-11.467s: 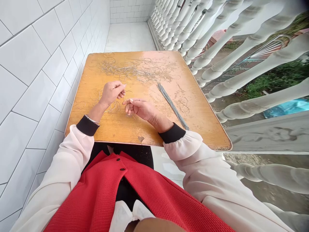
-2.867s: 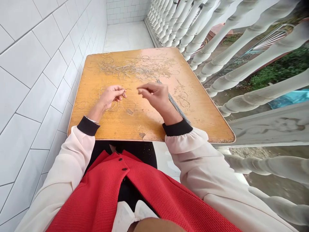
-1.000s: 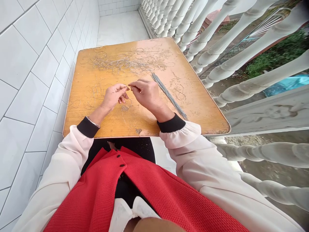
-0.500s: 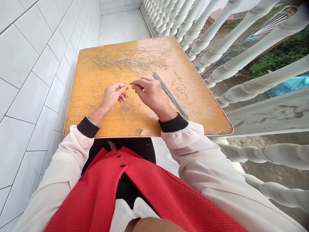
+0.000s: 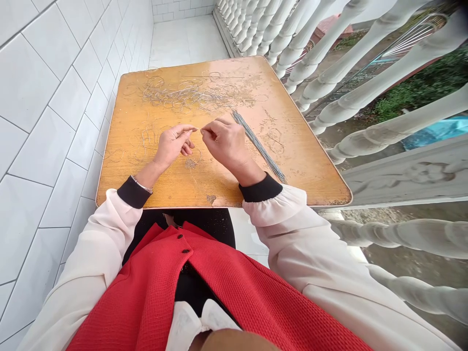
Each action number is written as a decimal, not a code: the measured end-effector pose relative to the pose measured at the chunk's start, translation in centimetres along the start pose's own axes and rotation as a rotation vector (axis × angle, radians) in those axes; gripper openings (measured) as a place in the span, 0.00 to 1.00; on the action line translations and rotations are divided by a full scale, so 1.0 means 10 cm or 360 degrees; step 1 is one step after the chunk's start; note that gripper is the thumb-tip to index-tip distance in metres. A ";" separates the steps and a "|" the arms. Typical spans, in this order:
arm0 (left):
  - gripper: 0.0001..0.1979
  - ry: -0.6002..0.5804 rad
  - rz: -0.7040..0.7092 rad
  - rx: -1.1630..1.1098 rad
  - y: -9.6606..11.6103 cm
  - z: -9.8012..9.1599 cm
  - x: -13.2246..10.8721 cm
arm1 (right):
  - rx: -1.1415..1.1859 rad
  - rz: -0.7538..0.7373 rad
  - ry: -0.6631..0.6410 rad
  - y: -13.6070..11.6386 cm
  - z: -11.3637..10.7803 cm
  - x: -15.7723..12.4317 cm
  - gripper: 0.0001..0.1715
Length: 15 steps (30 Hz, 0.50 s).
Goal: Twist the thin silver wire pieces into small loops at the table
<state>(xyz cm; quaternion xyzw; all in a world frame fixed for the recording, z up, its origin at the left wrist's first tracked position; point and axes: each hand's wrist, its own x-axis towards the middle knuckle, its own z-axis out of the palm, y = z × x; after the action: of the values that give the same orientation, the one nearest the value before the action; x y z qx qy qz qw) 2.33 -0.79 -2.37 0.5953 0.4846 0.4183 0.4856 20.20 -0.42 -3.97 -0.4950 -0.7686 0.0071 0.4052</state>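
Note:
Over the middle of a worn wooden table (image 5: 164, 190), my left hand (image 5: 173, 143) pinches a thin wire between thumb and forefinger. My right hand (image 5: 225, 141) is closed a short way to the right, its fingertips at the other end of the same wire; only a sliver of it shows between them. Beside my right hand lies a bundle of straight grey wires (image 5: 259, 146). Beyond both hands spreads a tangled heap of thin, curled wires (image 5: 190, 94). A few bent wire pieces (image 5: 148, 136) rest left of my left hand.
White tiled wall (image 5: 54, 112) runs close along the left. A row of white balusters (image 5: 329, 83) stands along the right side of the table. A small dark patch (image 5: 190, 163) marks the tabletop below my hands, and a loose looped wire (image 5: 276, 141) lies toward the right.
My right hand has turned slightly and its fingers have curled in more. The gap between the hands shows less wire. My left hand stays nearly in place.

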 end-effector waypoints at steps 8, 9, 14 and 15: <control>0.10 0.0033 0.0030 0.0007 0.03 -0.04 -0.01 | -0.0048 0.0011 0.0049 0.07 0.06 -0.01 0.15; 0.10 0.0049 0.0020 0.0000 0.03 -0.04 0.00 | -0.0035 0.0025 0.0058 0.10 0.05 0.00 0.15; 0.10 0.0049 -0.0024 -0.0009 0.02 -0.03 0.02 | 0.0123 0.0052 0.0115 0.15 -0.02 0.04 0.17; 0.10 0.0035 -0.0021 -0.0006 0.01 -0.03 0.02 | 0.0150 0.0023 0.0117 0.12 -0.03 0.04 0.17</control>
<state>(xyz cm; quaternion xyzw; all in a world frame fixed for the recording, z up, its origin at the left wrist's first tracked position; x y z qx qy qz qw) 2.14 -0.51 -2.18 0.5866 0.4931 0.4224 0.4841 21.23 0.33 -3.99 -0.4807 -0.7484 0.0281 0.4560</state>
